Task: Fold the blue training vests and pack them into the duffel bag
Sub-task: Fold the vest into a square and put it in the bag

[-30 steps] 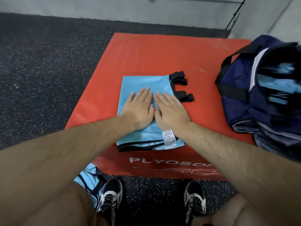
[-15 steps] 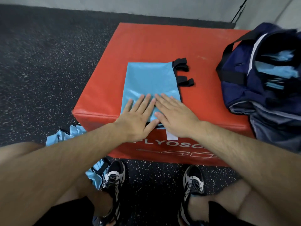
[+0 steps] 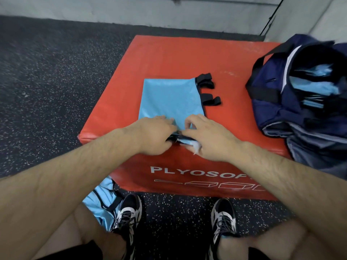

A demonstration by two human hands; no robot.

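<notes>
Vest [image 3: 170,97] in left hand [image 3: 152,135], right hand [image 3: 204,136]

Left hand [image 3: 155,135], right hand [image 3: 208,139] (arms outstretched): fingers [image 3: 194,119] curled, pinching vest [image 3: 169,98].

floor [image 3: 47,81]: black speckled rubber | wall [image 3: 112,10]: grey | plyo box [image 3: 169,57]: red

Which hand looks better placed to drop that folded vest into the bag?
Probably the right hand: it pinches the vest at its near edge, and the open bag sits on its side. The left hand is farther away.
</notes>
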